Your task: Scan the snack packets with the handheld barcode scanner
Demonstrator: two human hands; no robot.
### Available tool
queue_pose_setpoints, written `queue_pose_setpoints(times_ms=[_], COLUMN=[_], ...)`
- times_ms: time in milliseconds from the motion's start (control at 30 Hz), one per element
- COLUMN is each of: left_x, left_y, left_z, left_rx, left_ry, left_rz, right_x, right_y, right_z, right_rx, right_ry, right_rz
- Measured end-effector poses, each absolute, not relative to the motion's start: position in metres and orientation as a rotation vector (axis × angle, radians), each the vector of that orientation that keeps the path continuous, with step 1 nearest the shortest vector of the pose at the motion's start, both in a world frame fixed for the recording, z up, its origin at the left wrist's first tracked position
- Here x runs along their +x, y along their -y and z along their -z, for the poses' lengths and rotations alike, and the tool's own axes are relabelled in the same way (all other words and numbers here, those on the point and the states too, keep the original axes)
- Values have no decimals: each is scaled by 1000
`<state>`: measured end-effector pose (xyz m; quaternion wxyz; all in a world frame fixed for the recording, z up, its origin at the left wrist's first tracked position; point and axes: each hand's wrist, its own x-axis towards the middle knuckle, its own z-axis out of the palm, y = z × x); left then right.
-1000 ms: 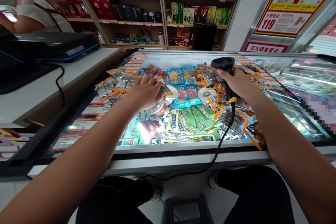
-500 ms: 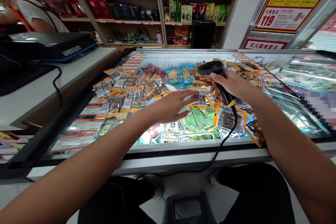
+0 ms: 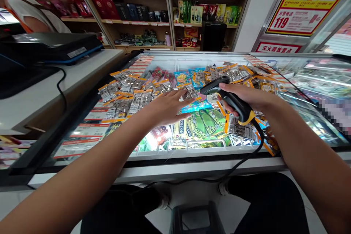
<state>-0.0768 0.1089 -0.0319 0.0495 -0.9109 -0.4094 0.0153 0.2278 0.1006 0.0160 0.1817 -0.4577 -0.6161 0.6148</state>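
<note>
My right hand (image 3: 242,97) is wrapped round the handle of a black and yellow barcode scanner (image 3: 237,106), its head tilted toward the left. My left hand (image 3: 170,108) reaches over the glass top with fingers stretched and thumb apart. Beneath its fingertips lies a small clear snack packet (image 3: 192,92) with orange ends; whether the fingers press on it I cannot tell. A pile of similar snack packets (image 3: 141,100) lies left of that hand. More orange-edged packets (image 3: 240,73) are spread behind the scanner, and one packet (image 3: 238,128) sits below it.
Under the glass of the chest freezer (image 3: 175,173) are green ice-pop bags (image 3: 207,124). The scanner's black cable (image 3: 238,164) hangs over the front edge. A counter with a black device (image 3: 63,49) stands left, near another person (image 3: 33,11). Stocked shelves (image 3: 137,22) line the back.
My left hand has drawn slightly left, and the packet by its fingertips has moved left with it. The scanner has turned and dropped a little, showing more of its handle.
</note>
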Motion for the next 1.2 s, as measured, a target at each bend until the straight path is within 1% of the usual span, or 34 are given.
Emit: queue_pose_setpoints(times_ms=[300, 400, 467, 633, 700, 767, 900, 1100, 1200], left_x=[-69, -68, -69, -78, -82, -83, -74, -37, -23], left_y=[-105, -105, -106, -111, -113, -114, -111, -84, -70], left_z=[30, 30, 31, 29, 28, 28, 27, 27, 28], left_rx=[-2771, -2728, -2658, -2463, -2410, -2398, -2510, -2948, -3039], left_ry=[1258, 1316, 1397, 1564, 1571, 1524, 1319, 695, 508], left_rz=[-77, -85, -88, -70, -35, 21, 139, 272, 291], right_x=[225, 227, 232, 259, 268, 270, 257, 227, 222], right_y=[-99, -99, -100, -117, -123, -124, -115, -105, -109], right_z=[-16, -18, -20, -21, -19, -17, -16, -10, -6], right_rx=[-1284, -1344, -1411, -1696, -1789, -1831, -1692, -1392, -1319], right_ry=[1724, 1744, 1761, 1885, 1947, 1993, 1997, 1797, 1674], right_rz=[-1719, -1633, -1444, -673, -530, -548, -816, -1277, -1382])
